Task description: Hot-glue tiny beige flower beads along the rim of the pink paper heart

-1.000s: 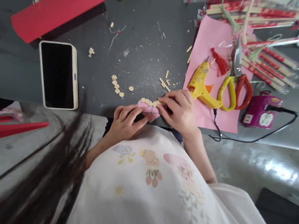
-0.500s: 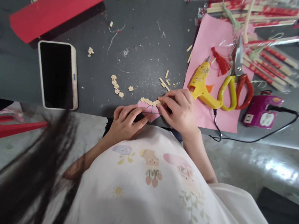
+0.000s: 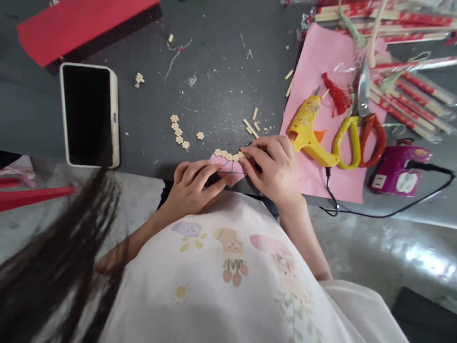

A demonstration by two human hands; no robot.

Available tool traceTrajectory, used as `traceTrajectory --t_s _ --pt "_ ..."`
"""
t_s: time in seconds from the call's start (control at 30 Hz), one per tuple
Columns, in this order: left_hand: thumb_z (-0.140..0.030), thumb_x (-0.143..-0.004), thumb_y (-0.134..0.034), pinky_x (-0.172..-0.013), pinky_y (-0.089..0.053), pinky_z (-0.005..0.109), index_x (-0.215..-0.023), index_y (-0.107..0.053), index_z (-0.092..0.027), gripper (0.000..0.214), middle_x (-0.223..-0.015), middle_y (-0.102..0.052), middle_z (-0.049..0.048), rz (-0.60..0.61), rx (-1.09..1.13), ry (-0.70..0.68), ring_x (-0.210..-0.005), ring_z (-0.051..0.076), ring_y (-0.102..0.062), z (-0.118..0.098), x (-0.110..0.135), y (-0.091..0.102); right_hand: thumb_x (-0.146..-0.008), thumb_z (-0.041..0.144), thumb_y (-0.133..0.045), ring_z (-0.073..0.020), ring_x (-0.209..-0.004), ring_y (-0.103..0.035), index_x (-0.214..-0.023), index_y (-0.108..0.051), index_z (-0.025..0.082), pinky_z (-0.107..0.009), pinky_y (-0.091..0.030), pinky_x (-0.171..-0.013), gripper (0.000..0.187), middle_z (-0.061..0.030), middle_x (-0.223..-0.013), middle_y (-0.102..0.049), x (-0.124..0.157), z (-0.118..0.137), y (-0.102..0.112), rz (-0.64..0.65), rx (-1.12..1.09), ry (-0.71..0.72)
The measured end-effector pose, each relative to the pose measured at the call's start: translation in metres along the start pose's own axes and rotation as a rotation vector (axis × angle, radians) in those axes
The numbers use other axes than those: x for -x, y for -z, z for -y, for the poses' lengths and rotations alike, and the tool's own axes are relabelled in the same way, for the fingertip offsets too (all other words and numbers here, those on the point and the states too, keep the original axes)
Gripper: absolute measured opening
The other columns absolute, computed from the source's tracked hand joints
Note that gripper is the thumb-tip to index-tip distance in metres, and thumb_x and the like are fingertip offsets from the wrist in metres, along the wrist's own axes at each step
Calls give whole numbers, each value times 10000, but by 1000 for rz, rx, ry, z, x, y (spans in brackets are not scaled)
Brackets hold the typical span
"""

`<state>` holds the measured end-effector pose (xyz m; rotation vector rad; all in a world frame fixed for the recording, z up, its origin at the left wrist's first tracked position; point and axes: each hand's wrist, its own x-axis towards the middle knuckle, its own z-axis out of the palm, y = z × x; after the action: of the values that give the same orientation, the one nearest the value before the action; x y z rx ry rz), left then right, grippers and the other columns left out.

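A small pink paper piece (image 3: 237,168) marked with dark crossing lines lies at the table's near edge. Along its upper border runs a curved row of small pale flower-shaped pieces (image 3: 228,155). My left hand (image 3: 196,183) rests on the paper's left and lower part, fingers stretched out, thumb apart from the index finger. At the row's right end, my right hand (image 3: 271,167) pinches a flower-shaped piece, mostly hidden by the fingertips. To the upper left lie a short curved strip of similar flowers (image 3: 179,133) and one loose flower (image 3: 200,135).
Short wooden stick bits (image 3: 251,128) lie above my right hand. On pink paper (image 3: 319,187) at right sit a yellow glue gun (image 3: 309,136) and scissors (image 3: 362,114), beside a purple power box (image 3: 400,168). At left are a phone (image 3: 87,116) and a red box (image 3: 88,18).
Both hands keep nearly the same place on the pink piece and the flower row. Only a slight shift of the camera view shows.
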<state>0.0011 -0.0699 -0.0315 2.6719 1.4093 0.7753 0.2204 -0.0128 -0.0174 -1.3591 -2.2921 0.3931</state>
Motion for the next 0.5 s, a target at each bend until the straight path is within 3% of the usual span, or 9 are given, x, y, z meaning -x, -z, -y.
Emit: traceTrajectory --t_s 0.5 --pt "-305 -919 -682 -962 -395 376 -1143 -708 -326 227 -1290 -690 35 23 -82 -29 -1172 225 -588 1 -4 2 -940 266 -598 -260 -1004 -586 -1048 -716 218 -430 -477 -858 167 -84 -1012 -688 2 -1 -3 -42 11 21"
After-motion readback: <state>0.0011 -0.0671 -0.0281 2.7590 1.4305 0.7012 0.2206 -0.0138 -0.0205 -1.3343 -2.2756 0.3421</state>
